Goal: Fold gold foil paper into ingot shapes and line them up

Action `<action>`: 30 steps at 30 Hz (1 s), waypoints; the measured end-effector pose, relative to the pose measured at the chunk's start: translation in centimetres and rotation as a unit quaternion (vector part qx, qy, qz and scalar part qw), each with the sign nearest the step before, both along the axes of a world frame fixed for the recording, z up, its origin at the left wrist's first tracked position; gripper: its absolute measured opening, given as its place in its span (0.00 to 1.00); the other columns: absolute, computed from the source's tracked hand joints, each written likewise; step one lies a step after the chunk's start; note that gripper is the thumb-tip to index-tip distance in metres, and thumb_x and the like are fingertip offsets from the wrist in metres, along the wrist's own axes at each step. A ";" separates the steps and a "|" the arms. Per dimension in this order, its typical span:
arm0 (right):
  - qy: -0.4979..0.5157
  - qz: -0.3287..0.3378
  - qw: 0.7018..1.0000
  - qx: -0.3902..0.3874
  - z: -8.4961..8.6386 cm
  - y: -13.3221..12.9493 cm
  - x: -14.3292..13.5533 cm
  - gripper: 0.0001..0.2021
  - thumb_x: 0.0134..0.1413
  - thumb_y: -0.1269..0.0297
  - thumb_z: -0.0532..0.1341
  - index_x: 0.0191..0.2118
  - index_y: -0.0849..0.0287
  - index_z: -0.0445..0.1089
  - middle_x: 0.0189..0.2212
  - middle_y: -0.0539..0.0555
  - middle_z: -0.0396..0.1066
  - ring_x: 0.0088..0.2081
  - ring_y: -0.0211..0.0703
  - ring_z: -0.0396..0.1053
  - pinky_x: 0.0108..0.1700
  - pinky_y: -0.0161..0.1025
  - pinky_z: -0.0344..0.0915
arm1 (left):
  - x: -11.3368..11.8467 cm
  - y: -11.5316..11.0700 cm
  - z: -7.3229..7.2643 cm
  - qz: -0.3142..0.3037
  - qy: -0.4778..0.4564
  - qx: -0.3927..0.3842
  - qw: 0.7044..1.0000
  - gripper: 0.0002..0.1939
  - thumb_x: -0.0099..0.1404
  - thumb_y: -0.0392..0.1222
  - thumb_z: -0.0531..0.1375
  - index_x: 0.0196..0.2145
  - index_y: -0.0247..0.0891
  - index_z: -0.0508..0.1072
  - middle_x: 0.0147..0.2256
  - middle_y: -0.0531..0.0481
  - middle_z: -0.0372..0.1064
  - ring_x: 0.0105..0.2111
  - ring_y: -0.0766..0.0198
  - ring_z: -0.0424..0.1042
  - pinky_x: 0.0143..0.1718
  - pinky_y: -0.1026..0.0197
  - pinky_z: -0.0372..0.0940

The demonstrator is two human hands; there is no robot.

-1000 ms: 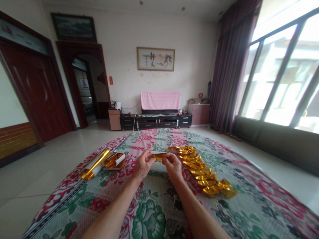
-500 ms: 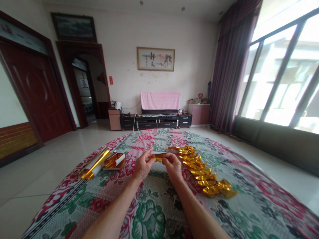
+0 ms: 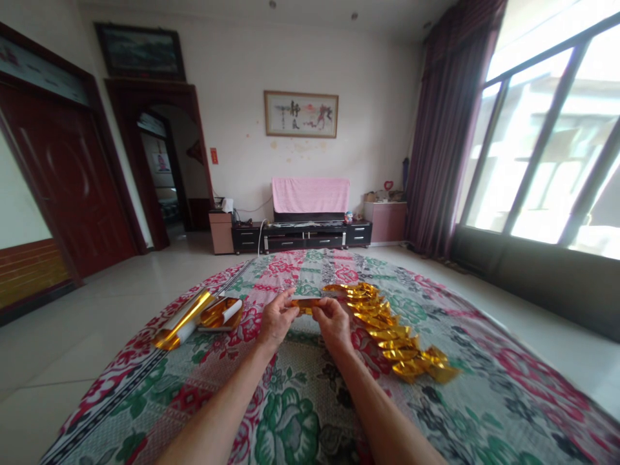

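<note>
Between my two hands, above the cloth, is a small folded strip of gold foil paper (image 3: pixel 305 306). My left hand (image 3: pixel 278 320) pinches its left end between thumb and fingers. At the right end, my right hand (image 3: pixel 334 321) grips it the same way. Folded gold foil pieces (image 3: pixel 394 336), shaped like ingots, lie in an overlapping row to the right of my right hand. On the left are a rolled gold foil sheet (image 3: pixel 186 320) with a white back and a stack of curled foil sheets (image 3: pixel 221 314).
A flowered cloth (image 3: pixel 290 420) in red, green and grey covers the round surface before me. Farther off stand a black TV cabinet (image 3: pixel 305 240) and a pink cloth (image 3: pixel 310 195) draped over something. Windows (image 3: pixel 547 148) and a purple curtain (image 3: pixel 445 129) are on the right.
Both hands keep their hold on the foil strip, which stays almost in place. The whole view has shifted very slightly; the foil pieces on the cloth lie as before.
</note>
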State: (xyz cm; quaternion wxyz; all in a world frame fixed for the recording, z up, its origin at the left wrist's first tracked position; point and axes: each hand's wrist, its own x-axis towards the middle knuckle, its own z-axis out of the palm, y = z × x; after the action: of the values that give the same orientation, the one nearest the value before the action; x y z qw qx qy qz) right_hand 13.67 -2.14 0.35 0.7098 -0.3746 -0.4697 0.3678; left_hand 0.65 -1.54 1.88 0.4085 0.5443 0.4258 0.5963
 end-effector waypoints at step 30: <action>0.064 0.049 0.992 -0.096 -0.5 0.7 0.1 0.15 0.28 0.61 0.67 0.24 0.60 0.63 0.18 0.44 0.64 0.20 0.32 0.64 0.26 0.32 0.66 | -0.1 0.1 0.7 0.029 -0.024 -0.115 0.993 0.25 0.46 0.30 0.60 0.45 0.33 0.68 0.26 0.52 0.69 0.19 0.68 0.71 0.18 0.71 0.59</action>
State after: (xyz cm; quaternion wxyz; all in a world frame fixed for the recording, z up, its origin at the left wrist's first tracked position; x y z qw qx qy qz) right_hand 13.73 -1.40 -0.12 0.6801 -0.3937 -0.4034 0.4687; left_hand 0.52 -1.41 2.61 0.4610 0.4668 0.4972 0.5678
